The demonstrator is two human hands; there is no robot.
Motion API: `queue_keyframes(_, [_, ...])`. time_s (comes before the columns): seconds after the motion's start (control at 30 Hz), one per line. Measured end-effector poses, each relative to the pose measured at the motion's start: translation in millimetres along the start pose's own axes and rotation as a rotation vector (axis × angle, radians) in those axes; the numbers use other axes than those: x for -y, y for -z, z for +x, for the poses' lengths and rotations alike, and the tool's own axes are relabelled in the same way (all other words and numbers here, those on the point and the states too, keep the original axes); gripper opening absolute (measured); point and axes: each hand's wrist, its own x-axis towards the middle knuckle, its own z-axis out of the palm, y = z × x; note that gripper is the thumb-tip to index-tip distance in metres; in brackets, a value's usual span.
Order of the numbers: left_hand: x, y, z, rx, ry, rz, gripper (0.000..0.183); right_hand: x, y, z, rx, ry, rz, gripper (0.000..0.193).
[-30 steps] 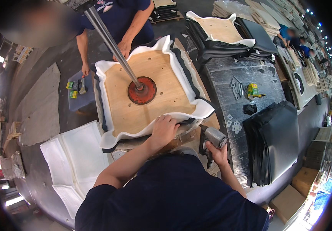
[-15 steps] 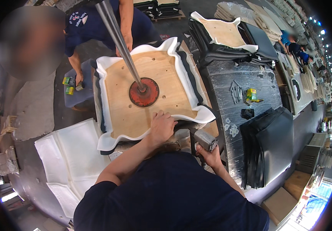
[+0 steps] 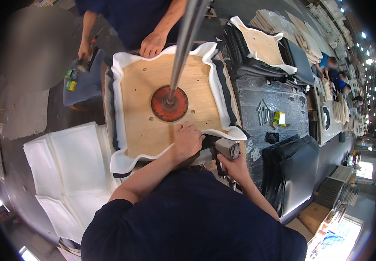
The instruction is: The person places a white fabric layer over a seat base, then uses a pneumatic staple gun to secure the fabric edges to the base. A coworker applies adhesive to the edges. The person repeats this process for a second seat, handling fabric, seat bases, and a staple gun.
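Observation:
A square plywood board (image 3: 131, 95) lies in front of me, edged with wavy white foam padding (image 3: 118, 115) and black cover material (image 3: 228, 100). A metal pole ending in a round red plate (image 3: 170, 111) presses on its middle. My left hand (image 3: 188, 140) is closed over the padding at the near edge, fingers curled onto the wood. In my right hand (image 3: 236, 167) is a grey staple gun (image 3: 228, 148), its head beside the near right corner. Where its nose meets the edge is hidden.
Across the board, a co-worker's hand (image 3: 154, 44) rests on the far edge; their other hand (image 3: 84, 50) holds a dark tool. White sheets (image 3: 72, 161) lie left. At right, a wrapped table (image 3: 251, 98) bears black cover pieces (image 3: 296, 169), metal strips (image 3: 264, 112) and a small yellow-green box (image 3: 279, 118).
My right hand has brought the staple gun up closer to the board's near edge. My left hand stays at that edge. The co-worker has leaned in; their other hand has lifted a tool.

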Motion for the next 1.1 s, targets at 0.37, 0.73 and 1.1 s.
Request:
queue_keyframes(0.37, [0, -3, 0, -0.061, 0.065, -0.124, 0.022, 32, -10, 46, 0.109, -0.04, -0.053, 0.035])
queue_keyframes(0.73, [8, -10, -5, -0.081, 0.016, -0.086, 0.02, 47, -23, 54, 0.063, -0.063, -0.263, 0.027])
queue_keyframes(1.1, [6, -17, -5, -0.178, 0.082, -0.107, 0.019, 55, -14, 54, 0.108, -0.037, -0.229, 0.023])
